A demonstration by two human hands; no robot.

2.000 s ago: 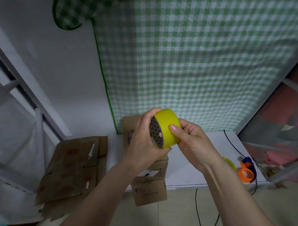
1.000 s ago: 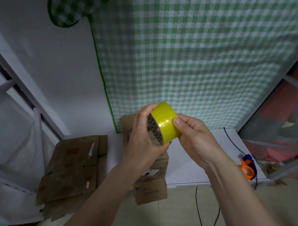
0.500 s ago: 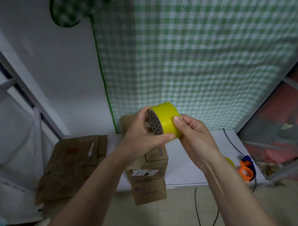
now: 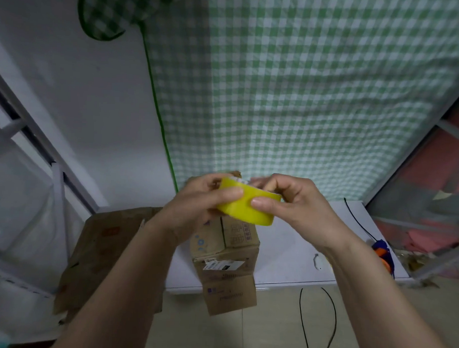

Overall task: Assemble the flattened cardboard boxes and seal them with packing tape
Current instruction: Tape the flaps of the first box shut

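A roll of yellow tape (image 4: 245, 207) is being held up in the air by both hands, with its rim facing the camera and its open core turned upward. The left hand (image 4: 195, 206) is being wrapped around the roll's left side: the thumb is being laid across the near face, and the other fingers are being curled over the top edge behind it. The right hand (image 4: 298, 205) is being closed on the roll's right side, with the thumb being pressed flat against the near face and the bent fingers being hooked over the upper rim; whether a loose tape end is being pinched there cannot be told.

Directly below the hands, a cardboard box (image 4: 226, 255) is being supported on the front edge of a white table (image 4: 293, 255), with its lower part hanging past that edge. Below and to the left of the left hand, flattened cardboard boxes (image 4: 101, 255) are being kept in a loose pile. Below and to the right of the right hand, near the table's right end, an orange and blue tape dispenser (image 4: 382, 254) is being partly hidden by the right forearm. Under the right forearm, a black cable (image 4: 302, 321) is being trailed across the floor. Behind the hands, a green checked cloth (image 4: 292, 84) is being hung against the wall.
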